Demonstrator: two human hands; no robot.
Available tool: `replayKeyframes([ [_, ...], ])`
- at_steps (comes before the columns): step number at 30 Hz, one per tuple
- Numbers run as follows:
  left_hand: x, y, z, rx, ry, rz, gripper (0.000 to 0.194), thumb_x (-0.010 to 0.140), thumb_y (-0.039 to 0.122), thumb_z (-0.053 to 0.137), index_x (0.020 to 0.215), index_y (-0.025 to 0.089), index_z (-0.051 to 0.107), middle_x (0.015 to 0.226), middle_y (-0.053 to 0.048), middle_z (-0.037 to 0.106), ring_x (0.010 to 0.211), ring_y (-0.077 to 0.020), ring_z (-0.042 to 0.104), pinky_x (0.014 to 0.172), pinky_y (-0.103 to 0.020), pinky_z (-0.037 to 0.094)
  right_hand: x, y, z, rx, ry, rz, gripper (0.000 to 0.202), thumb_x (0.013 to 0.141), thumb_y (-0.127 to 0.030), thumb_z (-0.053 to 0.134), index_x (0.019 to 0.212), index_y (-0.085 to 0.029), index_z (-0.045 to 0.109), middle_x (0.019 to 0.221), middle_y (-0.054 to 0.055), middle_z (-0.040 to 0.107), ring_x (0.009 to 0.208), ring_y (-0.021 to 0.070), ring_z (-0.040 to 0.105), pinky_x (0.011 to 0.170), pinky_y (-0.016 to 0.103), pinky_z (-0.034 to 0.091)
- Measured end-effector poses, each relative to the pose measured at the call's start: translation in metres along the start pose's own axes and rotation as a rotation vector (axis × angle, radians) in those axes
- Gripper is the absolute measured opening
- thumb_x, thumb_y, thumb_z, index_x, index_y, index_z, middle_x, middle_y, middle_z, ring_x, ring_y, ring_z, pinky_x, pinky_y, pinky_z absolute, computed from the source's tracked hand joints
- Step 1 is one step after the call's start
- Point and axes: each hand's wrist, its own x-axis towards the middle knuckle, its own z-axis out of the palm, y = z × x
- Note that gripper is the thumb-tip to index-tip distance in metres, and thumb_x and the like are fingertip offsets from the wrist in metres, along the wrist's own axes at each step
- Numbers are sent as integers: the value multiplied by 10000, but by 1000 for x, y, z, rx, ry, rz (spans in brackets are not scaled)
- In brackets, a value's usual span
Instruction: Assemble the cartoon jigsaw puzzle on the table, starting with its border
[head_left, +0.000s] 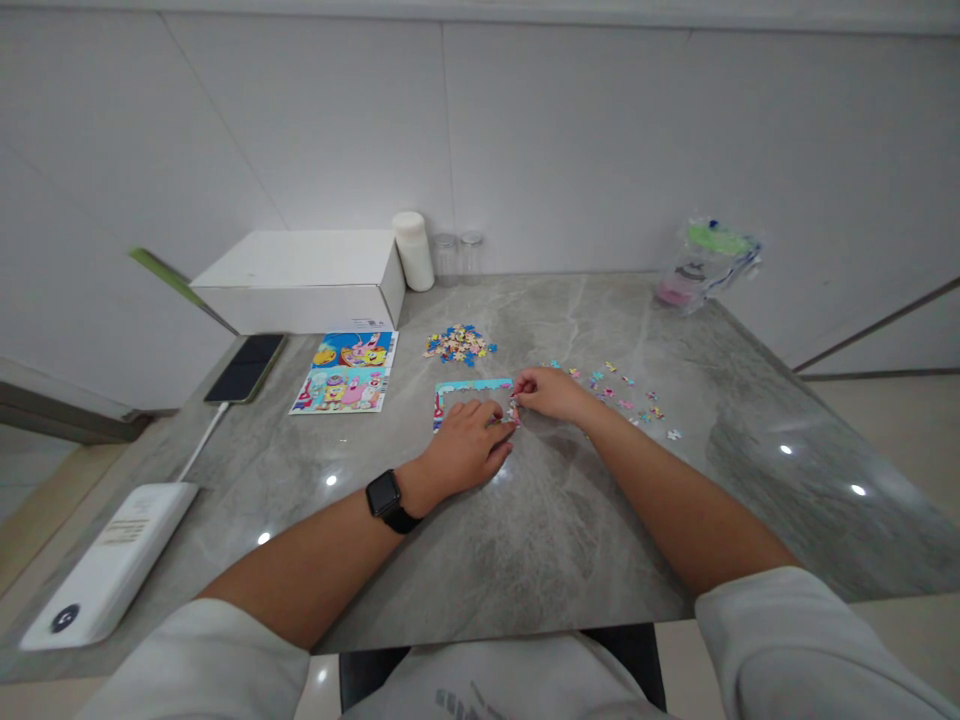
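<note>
A jigsaw border [480, 384] lies on the grey table, joined along its top, with pieces down both sides. My left hand [466, 447], a black watch on its wrist, rests over the lower part of it. Its fingers reach out to the border's right side and touch the pieces there. At the upper right corner my right hand [553, 394] is closed in a pinch on a small puzzle piece [514, 397], mostly covered by the fingertips. Loose puzzle pieces [625, 404] are scattered to the right of this hand. The border's bottom edge is hidden by my left hand.
Behind the border is a heap of puzzle pieces [459, 345]. A cartoon picture sheet [345, 375] lies left, near a phone [246, 368] cabled to a white power bank [112, 560]. A white box [300, 280], white bottle [413, 252], two glasses [458, 258] and a bagged cup [705, 265] stand along the wall.
</note>
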Motion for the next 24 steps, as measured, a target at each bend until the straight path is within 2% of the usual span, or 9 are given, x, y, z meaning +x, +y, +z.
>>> replayKeyframes([
  [12, -1, -1, 3, 8, 9, 12, 333, 1038, 382, 608, 1314, 237, 725, 1249, -122, 658, 1133, -309, 580, 954, -489, 473, -5, -8, 5, -67, 31, -13, 122, 850, -155, 698, 929, -210, 772, 895, 35, 803, 839, 188, 723, 734, 265, 474],
  [24, 3, -6, 3, -75, 20, 46, 317, 1006, 356, 666, 1296, 245, 727, 1399, -113, 663, 1286, -337, 550, 1092, -562, 447, -10, -16, 3, -138, 21, 1, 87, 865, -174, 715, 928, -207, 765, 905, 44, 801, 826, 180, 700, 733, 262, 460],
])
